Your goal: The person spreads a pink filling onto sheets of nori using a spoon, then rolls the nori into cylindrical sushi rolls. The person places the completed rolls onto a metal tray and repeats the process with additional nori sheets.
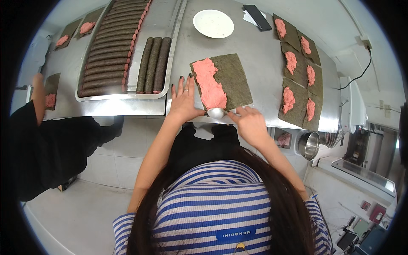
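Observation:
In front of me on the metal table lies a dark green seaweed sheet (236, 78). A thick band of pink minced filling (208, 83) covers its left part. At the sheet's near edge my right hand (251, 123) is closed around the handle of a metal spoon (216, 113), whose bowl touches the lower end of the filling. My left hand (185, 104) rests beside the sheet's left edge with fingers spread. Its thumb points at the spoon bowl; whether it touches cannot be made out.
Left of me, a metal tray (127, 97) holds many seaweed rolls (112, 53), with 3 separate rolls (154, 63) at its right. A white plate (213, 24) and a black phone-like object (257, 18) sit at the back. Several topped seaweed sheets (299, 68) lie right. Another person's arm (38, 95) shows left.

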Action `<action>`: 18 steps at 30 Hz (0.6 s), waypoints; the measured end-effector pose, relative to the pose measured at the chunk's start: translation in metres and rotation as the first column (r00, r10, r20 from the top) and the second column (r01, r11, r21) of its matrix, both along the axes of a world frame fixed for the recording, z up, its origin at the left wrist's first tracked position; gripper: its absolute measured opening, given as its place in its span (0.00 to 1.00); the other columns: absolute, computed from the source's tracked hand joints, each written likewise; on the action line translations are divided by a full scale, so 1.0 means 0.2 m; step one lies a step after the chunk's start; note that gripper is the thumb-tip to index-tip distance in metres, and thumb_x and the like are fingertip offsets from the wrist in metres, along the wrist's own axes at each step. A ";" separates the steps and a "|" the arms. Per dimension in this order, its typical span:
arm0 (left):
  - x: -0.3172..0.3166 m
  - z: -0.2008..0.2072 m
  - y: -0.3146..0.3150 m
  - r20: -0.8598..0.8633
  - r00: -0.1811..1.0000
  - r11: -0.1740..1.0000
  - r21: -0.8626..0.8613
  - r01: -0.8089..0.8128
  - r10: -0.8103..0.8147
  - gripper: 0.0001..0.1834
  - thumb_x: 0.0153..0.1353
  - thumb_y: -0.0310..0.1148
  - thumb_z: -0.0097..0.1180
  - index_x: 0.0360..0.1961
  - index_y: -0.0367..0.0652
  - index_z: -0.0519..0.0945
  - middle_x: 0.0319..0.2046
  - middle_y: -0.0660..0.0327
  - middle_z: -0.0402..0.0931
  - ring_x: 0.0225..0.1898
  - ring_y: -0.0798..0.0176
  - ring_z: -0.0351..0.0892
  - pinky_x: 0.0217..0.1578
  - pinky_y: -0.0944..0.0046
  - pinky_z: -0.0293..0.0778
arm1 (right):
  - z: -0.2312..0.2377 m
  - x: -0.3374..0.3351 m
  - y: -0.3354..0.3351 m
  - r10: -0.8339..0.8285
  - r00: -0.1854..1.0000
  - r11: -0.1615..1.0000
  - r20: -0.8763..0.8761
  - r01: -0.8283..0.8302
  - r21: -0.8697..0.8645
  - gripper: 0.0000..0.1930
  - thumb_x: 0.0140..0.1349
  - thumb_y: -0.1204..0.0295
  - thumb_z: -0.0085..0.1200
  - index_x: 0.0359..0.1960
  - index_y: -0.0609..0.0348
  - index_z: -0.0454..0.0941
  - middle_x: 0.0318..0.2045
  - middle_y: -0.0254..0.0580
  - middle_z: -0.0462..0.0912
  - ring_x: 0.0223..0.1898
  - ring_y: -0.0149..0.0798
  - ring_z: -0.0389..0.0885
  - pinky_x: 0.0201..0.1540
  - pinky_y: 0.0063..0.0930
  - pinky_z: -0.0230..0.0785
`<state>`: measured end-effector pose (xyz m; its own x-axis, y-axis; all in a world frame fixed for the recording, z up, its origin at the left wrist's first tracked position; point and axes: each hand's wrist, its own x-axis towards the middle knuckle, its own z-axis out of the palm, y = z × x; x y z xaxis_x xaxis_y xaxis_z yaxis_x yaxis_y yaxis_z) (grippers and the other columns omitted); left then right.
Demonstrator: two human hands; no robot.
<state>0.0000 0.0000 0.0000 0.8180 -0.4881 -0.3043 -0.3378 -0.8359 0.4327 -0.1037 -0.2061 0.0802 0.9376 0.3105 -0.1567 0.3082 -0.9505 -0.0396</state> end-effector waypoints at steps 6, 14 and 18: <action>0.01 0.01 -0.01 -0.002 1.000 1.000 0.003 0.001 -0.001 0.69 0.35 0.50 0.73 0.70 0.33 0.40 0.71 0.49 0.43 0.73 0.47 0.34 0.69 0.43 0.34 | 0.03 0.18 -0.03 0.253 0.947 0.965 0.199 -0.262 0.020 0.10 0.49 0.70 0.53 0.34 0.54 0.81 0.30 0.32 0.76 0.36 0.35 0.75 0.37 0.30 0.66; 0.00 -0.02 0.00 -0.005 1.000 1.000 -0.017 0.001 -0.001 0.70 0.34 0.49 0.73 0.70 0.34 0.39 0.71 0.48 0.42 0.73 0.45 0.34 0.69 0.41 0.36 | -0.07 0.35 -0.03 0.177 0.923 0.984 0.343 -0.166 -0.061 0.11 0.49 0.70 0.52 0.34 0.54 0.81 0.29 0.31 0.75 0.35 0.34 0.74 0.37 0.29 0.66; 0.00 -0.02 0.00 -0.015 1.000 1.000 -0.021 -0.002 0.002 0.70 0.34 0.49 0.72 0.70 0.34 0.39 0.71 0.48 0.42 0.73 0.45 0.34 0.69 0.42 0.35 | -0.01 0.36 -0.05 0.215 0.930 0.975 0.299 -0.222 -0.009 0.10 0.50 0.71 0.52 0.34 0.54 0.81 0.28 0.31 0.75 0.35 0.34 0.75 0.37 0.28 0.66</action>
<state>0.0005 -0.0007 -0.0050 0.8146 -0.4929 -0.3057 -0.3295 -0.8271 0.4554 -0.0319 -0.2160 0.0785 0.8487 0.5131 0.1277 0.5094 -0.8582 0.0629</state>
